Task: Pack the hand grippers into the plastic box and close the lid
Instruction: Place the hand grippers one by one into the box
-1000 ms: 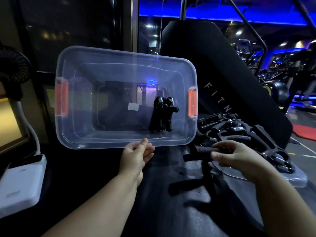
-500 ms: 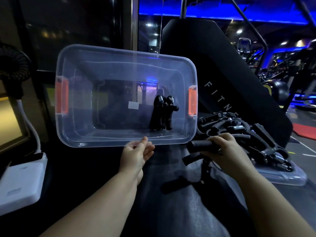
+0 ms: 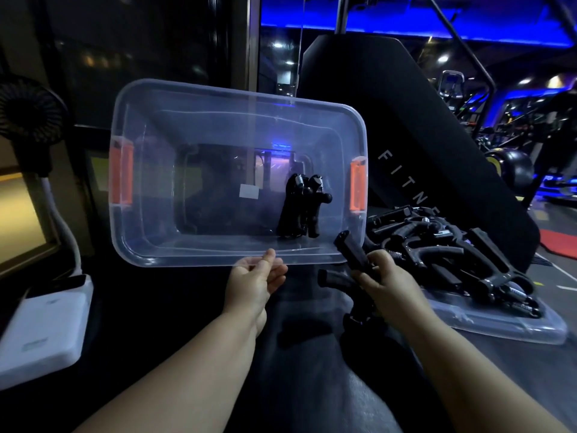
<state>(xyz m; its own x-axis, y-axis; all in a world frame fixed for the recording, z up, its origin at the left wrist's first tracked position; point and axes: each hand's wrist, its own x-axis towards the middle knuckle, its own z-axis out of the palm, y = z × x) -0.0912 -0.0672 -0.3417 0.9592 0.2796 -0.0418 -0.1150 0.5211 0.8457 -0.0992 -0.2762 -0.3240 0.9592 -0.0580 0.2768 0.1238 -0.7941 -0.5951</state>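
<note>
A clear plastic box (image 3: 193, 126) with orange side latches is tipped so its opening faces me. My left hand (image 3: 256, 278) grips its near rim from below. Two black hand grippers (image 3: 301, 210) lean inside it at the right. My right hand (image 3: 385, 278) is closed on another black hand gripper (image 3: 351, 250), whose handle tips reach the box's lower right corner. A pile of several black hand grippers (image 3: 452, 251) lies on the clear lid (image 3: 512, 323) at the right.
A white power bank (image 3: 43, 332) lies at the left with a black fan (image 3: 28, 114) above it. A black padded bench back (image 3: 406, 126) rises behind the pile. Everything rests on a dark padded surface (image 3: 312, 354).
My right hand has lifted a hand gripper off the pile and carried it left and up to the box's lower right corner. The box and my left hand have stayed in place.
</note>
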